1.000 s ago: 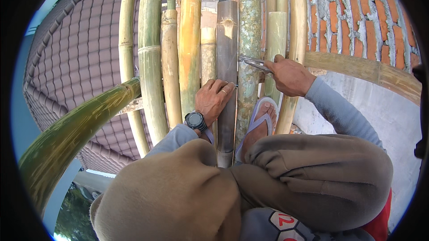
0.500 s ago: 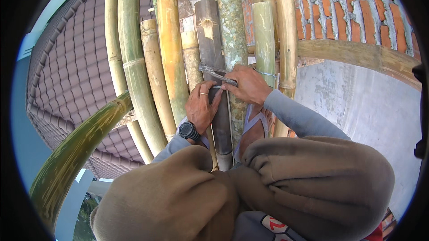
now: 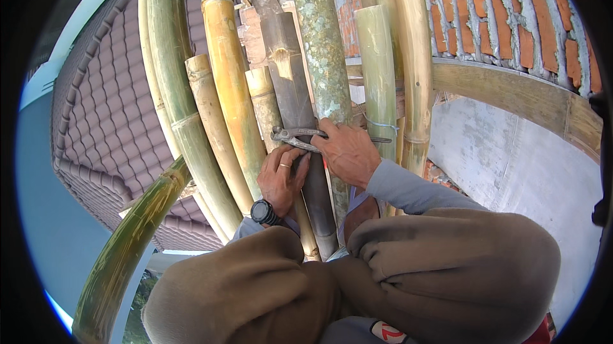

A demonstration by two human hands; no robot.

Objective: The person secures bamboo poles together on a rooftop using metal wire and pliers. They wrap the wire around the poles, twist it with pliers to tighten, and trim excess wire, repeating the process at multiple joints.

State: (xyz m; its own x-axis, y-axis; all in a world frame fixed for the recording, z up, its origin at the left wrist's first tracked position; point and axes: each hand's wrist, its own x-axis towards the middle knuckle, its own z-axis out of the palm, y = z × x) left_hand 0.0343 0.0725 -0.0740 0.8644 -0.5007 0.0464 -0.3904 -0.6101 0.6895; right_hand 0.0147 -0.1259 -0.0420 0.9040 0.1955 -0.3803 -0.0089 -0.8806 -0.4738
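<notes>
My right hand (image 3: 350,152) is closed round the handles of metal pincers (image 3: 295,134). Their jaws point left, across a dark bamboo pole (image 3: 317,181). Just below the jaws, my left hand (image 3: 279,178) rests against that pole, its fingers bent and pressed together. What those fingertips hold, if anything, is too small to make out. A ring and a black wristwatch (image 3: 262,212) are on my left hand and wrist. Right of the dark pole runs a lichen-spotted trunk (image 3: 319,44), partly covered by my right hand.
Several bamboo poles (image 3: 220,31) lie side by side, with gaps between. A thin wire (image 3: 381,125) circles a pale green bamboo (image 3: 378,63). A thick green bamboo (image 3: 128,248) slants at lower left. Tiled roof (image 3: 108,89) lies left, brick wall (image 3: 504,12) and grey concrete (image 3: 498,172) right.
The pincers have turned so their jaws and handles show more plainly above my left fingers. Both hands appear lower in the picture, and the whole view has shifted slightly.
</notes>
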